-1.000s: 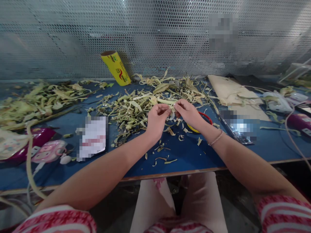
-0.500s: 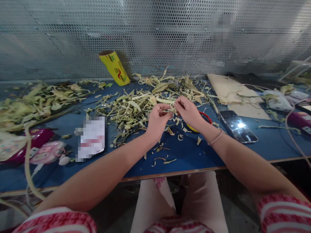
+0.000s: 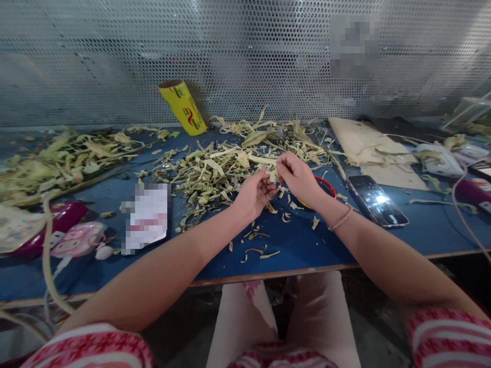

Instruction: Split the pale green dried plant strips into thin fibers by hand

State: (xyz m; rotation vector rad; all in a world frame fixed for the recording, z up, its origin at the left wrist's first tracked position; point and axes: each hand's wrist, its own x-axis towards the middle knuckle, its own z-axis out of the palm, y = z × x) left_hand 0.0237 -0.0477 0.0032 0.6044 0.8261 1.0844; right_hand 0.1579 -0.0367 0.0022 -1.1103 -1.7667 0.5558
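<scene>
Over the front of a pile of dried plant scraps (image 3: 215, 171), my two hands meet around a small pale green plant piece (image 3: 272, 175). My left hand (image 3: 253, 197) has its palm turned partly up, thumb and forefinger at the piece, the other fingers loosely curled. From the right, my right hand (image 3: 297, 176) pinches at the same piece; its fingertips are partly hidden. Beneath the right wrist sits a round item with a red and yellow rim (image 3: 328, 187), mostly covered by the forearm. Small shreds (image 3: 261, 253) lie on the blue tabletop (image 3: 291, 245) below.
A yellow cardboard tube (image 3: 184, 108) leans against the perforated metal wall (image 3: 245, 56). On the left are more leaves (image 3: 72, 158), a pink device (image 3: 79, 239) with a cable and a blurred-out card (image 3: 149, 217). To the right lie a phone (image 3: 378, 201) and brown cardboard (image 3: 356, 143).
My left hand has rolled palm-up, and its lower fingers have loosened and spread a little. More of the pale piece shows between the hands. My right hand has hardly moved.
</scene>
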